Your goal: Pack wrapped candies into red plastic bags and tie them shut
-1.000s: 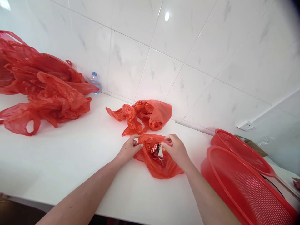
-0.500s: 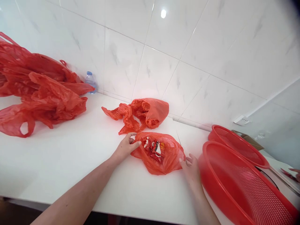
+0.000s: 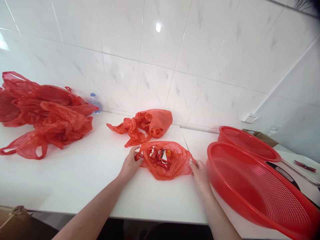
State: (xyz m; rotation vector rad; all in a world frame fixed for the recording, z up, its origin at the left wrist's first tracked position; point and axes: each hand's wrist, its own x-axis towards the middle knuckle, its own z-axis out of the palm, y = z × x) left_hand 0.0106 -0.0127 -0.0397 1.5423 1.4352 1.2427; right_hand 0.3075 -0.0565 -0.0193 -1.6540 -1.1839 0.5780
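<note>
A red plastic bag (image 3: 178, 166) lies spread on the white table, its mouth facing up. Inside it show several small red, white and yellow printed packets (image 3: 163, 156). My left hand (image 3: 130, 163) pinches the bag's left edge between thumb and fingers. At the opposite side, my right hand (image 3: 199, 171) grips the right edge of the same bag. Just behind it, a crumpled red plastic bag (image 3: 161, 122) rests near the wall.
A heap of red plastic bags (image 3: 55, 113) fills the left, beside a clear bottle (image 3: 94, 101). Two red mesh baskets, a near one (image 3: 240, 186) and a far one (image 3: 246, 141), stand at right. Beyond lie a cardboard box (image 3: 267, 138) and a red-handled tool (image 3: 305, 165) on a white tray.
Both hands have closed more firmly on the bag's edges, and its sides are drawn out. The camera view has tilted up. A hand at the far right edge is gone from view.
</note>
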